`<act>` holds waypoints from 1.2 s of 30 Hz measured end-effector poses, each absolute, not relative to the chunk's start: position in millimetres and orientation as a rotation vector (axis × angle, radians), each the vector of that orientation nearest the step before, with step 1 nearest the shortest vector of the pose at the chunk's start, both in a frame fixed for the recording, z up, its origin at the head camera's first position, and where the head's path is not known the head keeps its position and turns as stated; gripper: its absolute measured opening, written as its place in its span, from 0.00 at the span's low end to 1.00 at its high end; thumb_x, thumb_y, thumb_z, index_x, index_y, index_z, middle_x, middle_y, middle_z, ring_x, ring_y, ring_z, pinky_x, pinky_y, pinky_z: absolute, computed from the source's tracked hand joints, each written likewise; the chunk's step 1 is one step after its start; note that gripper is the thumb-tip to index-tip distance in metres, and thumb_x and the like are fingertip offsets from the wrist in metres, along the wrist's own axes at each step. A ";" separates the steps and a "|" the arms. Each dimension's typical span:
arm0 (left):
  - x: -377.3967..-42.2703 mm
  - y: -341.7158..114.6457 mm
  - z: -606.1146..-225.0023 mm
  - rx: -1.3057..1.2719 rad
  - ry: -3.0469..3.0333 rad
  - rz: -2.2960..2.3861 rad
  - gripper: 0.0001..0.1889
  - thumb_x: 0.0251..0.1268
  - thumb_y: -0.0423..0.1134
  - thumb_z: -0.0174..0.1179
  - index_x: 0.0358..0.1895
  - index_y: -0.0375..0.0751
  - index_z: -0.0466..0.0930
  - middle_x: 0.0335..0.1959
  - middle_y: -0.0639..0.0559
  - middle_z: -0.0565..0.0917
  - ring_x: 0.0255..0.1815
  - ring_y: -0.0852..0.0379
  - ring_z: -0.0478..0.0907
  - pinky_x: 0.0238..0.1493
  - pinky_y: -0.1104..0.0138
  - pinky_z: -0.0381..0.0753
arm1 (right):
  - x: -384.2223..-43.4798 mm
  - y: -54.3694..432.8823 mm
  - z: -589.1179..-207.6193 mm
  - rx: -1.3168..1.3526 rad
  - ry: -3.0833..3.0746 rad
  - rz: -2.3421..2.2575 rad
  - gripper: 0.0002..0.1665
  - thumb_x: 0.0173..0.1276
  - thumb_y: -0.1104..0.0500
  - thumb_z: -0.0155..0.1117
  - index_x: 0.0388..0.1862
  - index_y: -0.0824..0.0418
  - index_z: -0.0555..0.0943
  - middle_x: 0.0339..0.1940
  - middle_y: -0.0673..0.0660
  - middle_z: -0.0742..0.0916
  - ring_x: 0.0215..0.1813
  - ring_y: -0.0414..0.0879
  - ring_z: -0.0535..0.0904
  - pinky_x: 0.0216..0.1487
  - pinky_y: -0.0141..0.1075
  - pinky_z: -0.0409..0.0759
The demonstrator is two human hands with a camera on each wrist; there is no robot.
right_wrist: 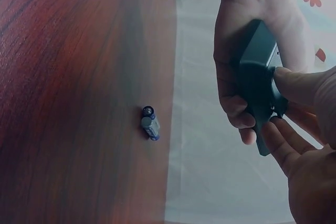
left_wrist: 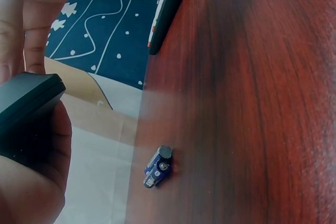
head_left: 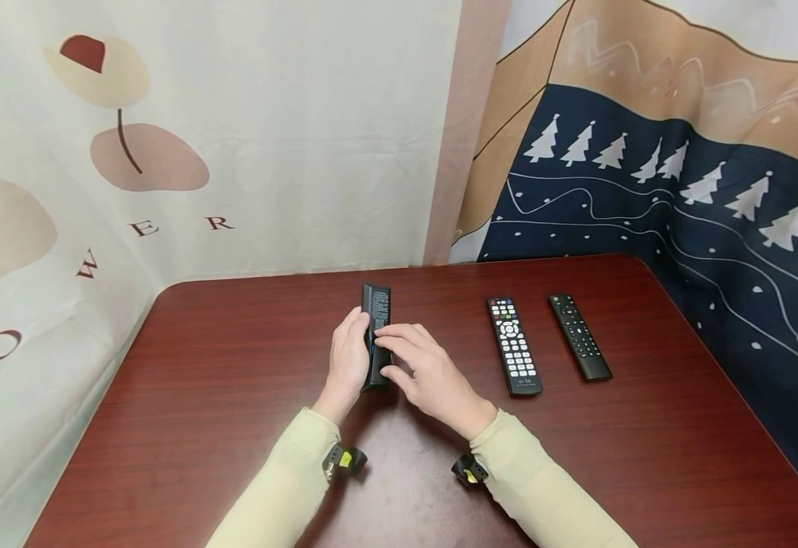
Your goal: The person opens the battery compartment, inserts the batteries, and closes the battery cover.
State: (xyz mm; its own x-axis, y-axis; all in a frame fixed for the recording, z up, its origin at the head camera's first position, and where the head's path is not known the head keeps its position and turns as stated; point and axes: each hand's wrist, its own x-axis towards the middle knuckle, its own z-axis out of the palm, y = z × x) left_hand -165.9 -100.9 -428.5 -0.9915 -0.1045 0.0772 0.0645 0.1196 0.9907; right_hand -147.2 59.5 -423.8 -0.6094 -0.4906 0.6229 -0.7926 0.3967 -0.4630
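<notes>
My left hand grips a black remote control along its left side, tipped up over the table with its printed back towards the head camera. Bent over that back is my right hand, its thumb and fingertips at the lower half. In the right wrist view the right thumb and fingers pinch at the edge of the remote control, where a small dark part juts out; I cannot tell what that part is. Two small blue-and-silver batteries lie together on the table, hidden from the head view.
To the right on the reddish-brown wooden table lie a black remote with white buttons and a slimmer black remote, both buttons up. Printed cloth hangs behind the table's back edge.
</notes>
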 end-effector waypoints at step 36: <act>-165.4 -97.7 -427.2 0.020 -2.187 -2.074 0.20 0.82 0.40 0.38 0.52 0.32 0.80 0.36 0.40 0.84 0.29 0.60 0.81 0.34 0.69 0.82 | -145.1 59.1 -432.9 1.109 -2.245 1.076 0.23 0.66 0.68 0.73 0.60 0.69 0.83 0.61 0.61 0.82 0.64 0.55 0.76 0.65 0.44 0.78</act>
